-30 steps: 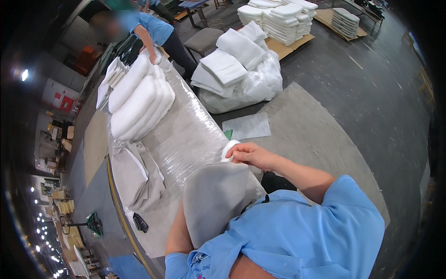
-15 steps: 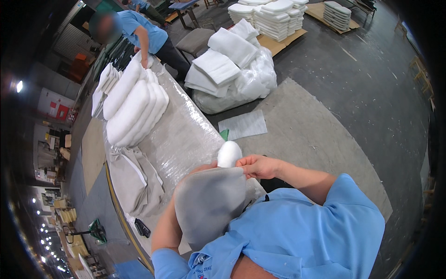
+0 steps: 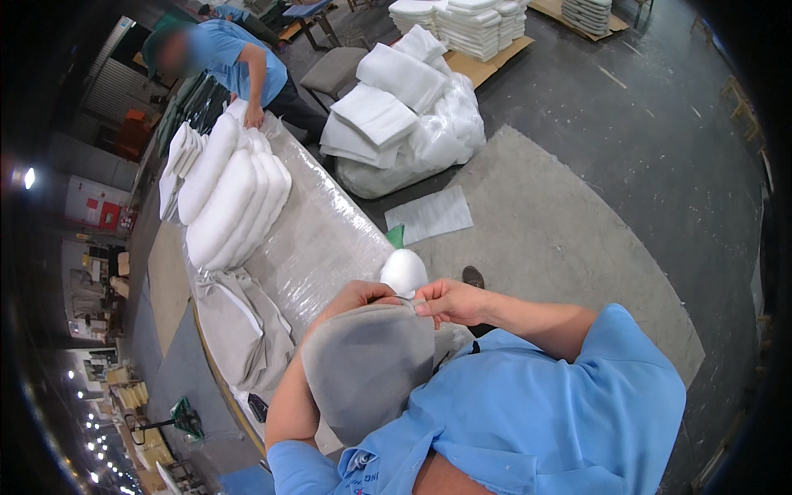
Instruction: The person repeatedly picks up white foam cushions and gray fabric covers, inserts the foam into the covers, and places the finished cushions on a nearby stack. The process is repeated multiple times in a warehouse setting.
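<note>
A grey fabric cushion cover (image 3: 371, 375) rests against my body, its rim turned toward the table. A rounded white padding piece (image 3: 403, 271) sticks out beyond that rim; the rest of it is out of sight. My right hand (image 3: 452, 302) pinches the cover's edge between thumb and fingers. Beside it, my left hand (image 3: 363, 294) is bent over the same edge, its fingers closed on the fabric and partly hidden. The two hands are close together, just on my side of the white padding.
Plastic film covers the table (image 3: 305, 223). White pads (image 3: 231, 198) are stacked at its far left, where a co-worker (image 3: 235, 62) reaches in. Loose grey covers (image 3: 239, 330) lie nearer. Past the right edge stands a plastic bag of white padding (image 3: 421, 132); a white sheet (image 3: 429, 214) lies on the floor.
My left hand has come up over the cover's edge into view. My right hand has shifted slightly left, closer to it, still pinching the edge.
</note>
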`<move>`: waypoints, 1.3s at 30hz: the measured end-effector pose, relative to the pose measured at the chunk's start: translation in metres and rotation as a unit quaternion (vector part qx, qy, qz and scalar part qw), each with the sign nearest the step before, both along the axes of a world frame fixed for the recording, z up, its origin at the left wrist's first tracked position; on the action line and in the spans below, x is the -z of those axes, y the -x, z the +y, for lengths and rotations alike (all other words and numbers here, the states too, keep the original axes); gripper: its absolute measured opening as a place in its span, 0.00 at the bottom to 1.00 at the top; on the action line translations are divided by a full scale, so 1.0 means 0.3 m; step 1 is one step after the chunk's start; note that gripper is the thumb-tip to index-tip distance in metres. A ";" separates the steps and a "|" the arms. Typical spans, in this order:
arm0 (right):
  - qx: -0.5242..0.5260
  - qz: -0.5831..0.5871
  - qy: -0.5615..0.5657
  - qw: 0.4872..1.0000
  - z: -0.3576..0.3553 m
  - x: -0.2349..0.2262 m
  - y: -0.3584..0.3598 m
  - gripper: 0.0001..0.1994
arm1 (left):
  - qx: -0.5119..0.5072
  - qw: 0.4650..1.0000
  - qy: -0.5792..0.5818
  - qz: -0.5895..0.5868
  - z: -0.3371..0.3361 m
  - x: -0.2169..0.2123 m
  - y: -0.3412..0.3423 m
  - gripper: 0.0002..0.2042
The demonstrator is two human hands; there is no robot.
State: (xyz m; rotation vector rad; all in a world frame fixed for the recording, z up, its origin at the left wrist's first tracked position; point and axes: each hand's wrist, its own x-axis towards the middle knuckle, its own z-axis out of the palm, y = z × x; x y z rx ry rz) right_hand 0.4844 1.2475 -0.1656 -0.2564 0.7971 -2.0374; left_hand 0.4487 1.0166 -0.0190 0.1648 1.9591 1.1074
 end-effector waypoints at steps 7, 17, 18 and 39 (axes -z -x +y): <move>0.166 0.104 -0.177 0.965 -0.083 -0.014 -0.026 0.10 | 0.001 0.990 0.069 0.125 -0.030 0.033 0.022 0.10; 0.284 0.202 -0.277 0.896 -0.111 -0.043 -0.047 0.10 | 0.002 0.994 0.059 -0.091 0.015 0.043 0.077 0.13; 0.265 0.174 -0.254 0.914 -0.109 -0.038 -0.042 0.10 | 0.024 0.995 0.060 -0.075 0.005 0.057 0.082 0.13; 0.203 0.020 -0.147 0.968 -0.068 0.013 -0.029 0.07 | 0.179 0.979 0.100 -0.020 0.023 0.086 0.150 0.15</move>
